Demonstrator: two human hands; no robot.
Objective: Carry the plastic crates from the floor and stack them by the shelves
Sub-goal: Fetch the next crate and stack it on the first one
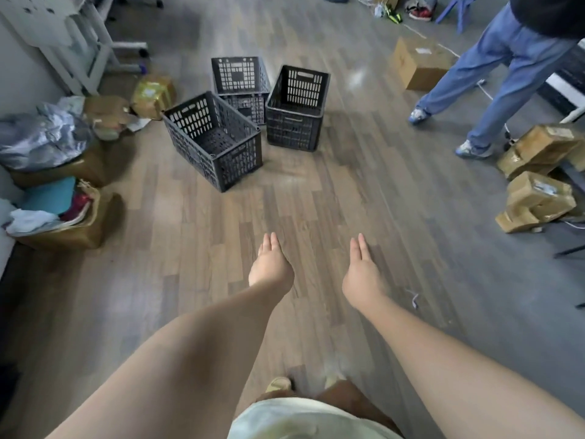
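I hold my left hand (270, 264) and right hand (362, 274) flat, empty, fingers together; 3 crates (215, 137) sit ahead on the floor (316, 201).

I see a wood-plank floor (316, 201) with a soft glare patch. A pale metal rack (91, 49) stands at the left wall. Cardboard boxes (535, 172) cluster right; open boxes of clothes (60, 213) sit left.

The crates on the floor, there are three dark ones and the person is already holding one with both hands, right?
Not quite. There are three dark crates on the floor, but both hands are empty. The head view shows the left hand and right hand open, stretched out above the floor, well short of the crates.
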